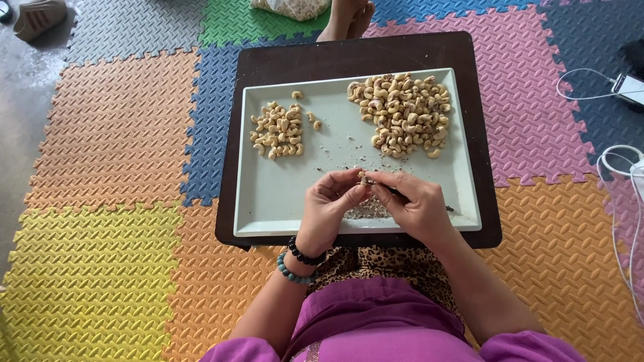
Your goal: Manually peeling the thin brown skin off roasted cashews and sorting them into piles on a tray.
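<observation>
Both hands meet over the near part of a pale rectangular tray (268,194). My left hand (329,204) and my right hand (410,201) pinch a single cashew nut (363,177) between their fingertips. My right hand also seems to grip a thin dark tool, mostly hidden. A large pile of cashews with bits of brown skin (404,114) lies at the tray's far right. A smaller pile of clean pale cashews (278,131) lies at the far left. Peeled skin flakes (365,210) gather under my hands.
The tray rests on a dark low table (349,53) set on coloured foam floor mats (114,134). Another person's foot (345,19) and a bag of nuts (290,8) are beyond the table. A phone (629,86) with white cables lies at right, a shoe (40,17) at far left.
</observation>
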